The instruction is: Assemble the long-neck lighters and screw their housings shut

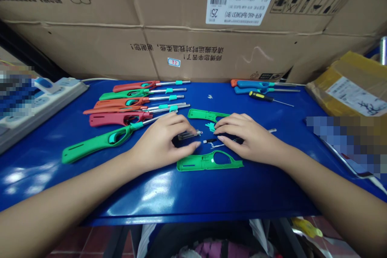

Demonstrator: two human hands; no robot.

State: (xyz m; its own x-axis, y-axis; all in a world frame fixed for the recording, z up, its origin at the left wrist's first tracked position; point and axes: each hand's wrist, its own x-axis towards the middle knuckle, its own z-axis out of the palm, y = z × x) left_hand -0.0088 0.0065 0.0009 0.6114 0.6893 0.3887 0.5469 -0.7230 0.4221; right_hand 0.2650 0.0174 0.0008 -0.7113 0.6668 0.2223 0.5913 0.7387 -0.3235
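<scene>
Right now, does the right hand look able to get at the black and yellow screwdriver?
Probably yes: the right hand is near, and only blue tabletop seems to lie between it and the screwdriver.

One camera does the looking here, worn on the person's head and aimed forward and down over the desk (266, 195). It sits close: I see both forearms (75, 191) enter from the lower sides, with the left hand (161, 141) and right hand (249, 137) near mid-view. The upper part faces a carton (99, 52) across the far side; the bottom drops past the near edge to the lap (193, 234) and floor (75, 244).
</scene>
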